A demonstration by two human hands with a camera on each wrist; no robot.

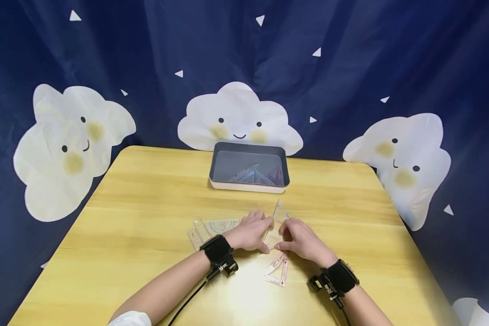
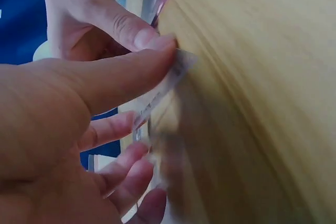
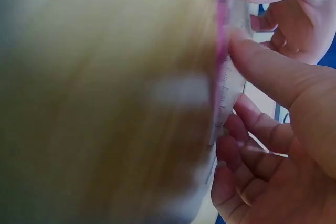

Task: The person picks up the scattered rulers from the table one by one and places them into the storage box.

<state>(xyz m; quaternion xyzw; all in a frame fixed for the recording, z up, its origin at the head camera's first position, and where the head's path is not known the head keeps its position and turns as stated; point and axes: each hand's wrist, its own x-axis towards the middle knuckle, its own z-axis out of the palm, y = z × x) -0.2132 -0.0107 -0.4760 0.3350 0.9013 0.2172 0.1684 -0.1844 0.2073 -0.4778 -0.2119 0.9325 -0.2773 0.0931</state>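
Note:
Both hands meet over the middle of the table around a clear plastic set square (image 1: 271, 240). My left hand (image 1: 250, 231) pinches its left side; in the left wrist view the thumb presses on the clear piece (image 2: 165, 85) with the fingers behind. From the other side, my right hand (image 1: 305, 241) pinches it between thumb and curled fingers, and a printed scale (image 3: 226, 85) shows in the right wrist view. A pink set square (image 1: 284, 271) lies just below the hands. Beyond them is another clear measuring piece (image 1: 279, 210), partly hidden by the fingers.
A clear protractor (image 1: 224, 225) and a clear ruler (image 1: 201, 230) lie left of the hands, partly behind the left wrist. Toward the table's (image 1: 146, 203) far edge stands a grey-lined tray (image 1: 250, 186) holding blue and purple set squares (image 1: 252, 175). Cables trail from both wrist cameras.

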